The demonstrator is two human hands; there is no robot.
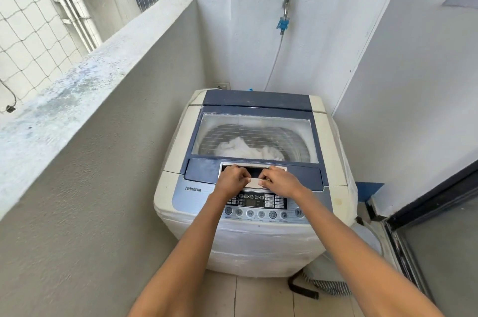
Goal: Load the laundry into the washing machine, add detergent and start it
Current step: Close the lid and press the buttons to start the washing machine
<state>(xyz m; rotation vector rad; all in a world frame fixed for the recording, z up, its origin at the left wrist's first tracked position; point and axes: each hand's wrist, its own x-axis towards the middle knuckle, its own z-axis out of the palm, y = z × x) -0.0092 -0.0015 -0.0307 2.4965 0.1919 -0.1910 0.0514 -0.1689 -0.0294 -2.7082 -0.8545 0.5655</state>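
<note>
White laundry [248, 150] lies heaped inside the drum of the washing machine [254, 182], and you can see it through the clear window of the closed lid [254, 135]. Your two hands sit side by side at the front edge of that lid, on the pale handle recess [252, 168] just behind the machine's control panel [258, 204]. Your left hand [231, 179] has its fingers curled down into the recess, thumb side toward the middle. Your right hand [280, 181] is curled the same way just beside it, fingertips tucked over the handle's pale front strip. Both hands grasp the handle; the two almost meet at the centre.

At the machine's front, below your wrists, the control panel shows a dark display with a row of round buttons under it and a larger start button [299, 212] at the right end. Behind the machine, a metal tap [286, 2] is fixed to the white wall, with a blue fitting [282, 24] and a thin hose [274, 60] running down to the machine's back. To the machine's left runs a grey parapet wall [85, 78]; to its right, a dark-framed glass door [439, 226]. On the tiled floor at the machine's front right corner lies a striped cloth with a black strap [302, 288].
</note>
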